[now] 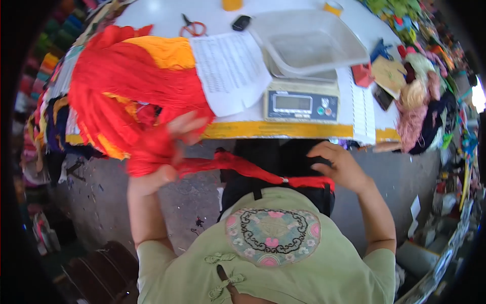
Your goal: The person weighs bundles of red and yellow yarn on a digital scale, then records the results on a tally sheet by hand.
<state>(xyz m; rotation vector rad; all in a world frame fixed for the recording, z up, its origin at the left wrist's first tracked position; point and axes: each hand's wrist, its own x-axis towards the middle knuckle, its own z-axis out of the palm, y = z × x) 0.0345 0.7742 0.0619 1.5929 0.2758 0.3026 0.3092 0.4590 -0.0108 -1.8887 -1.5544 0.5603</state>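
Loops of red yarn wrap around my left hand, which is smeared by motion. The hand holds this yarn, its fingers near the table's front edge. From there a twisted red strand runs across my lap to the right, gathered by a small pale tie. Just above the strand's right end is my right hand, fingers curved and thumb apart, holding nothing. A large heap of red yarn with orange-yellow yarn lies on the table beside my left hand.
A digital scale carries a clear plastic tub. Left of it lies a printed sheet; behind are red-handled snips and a black object. Mixed yarns and a phone are at right.
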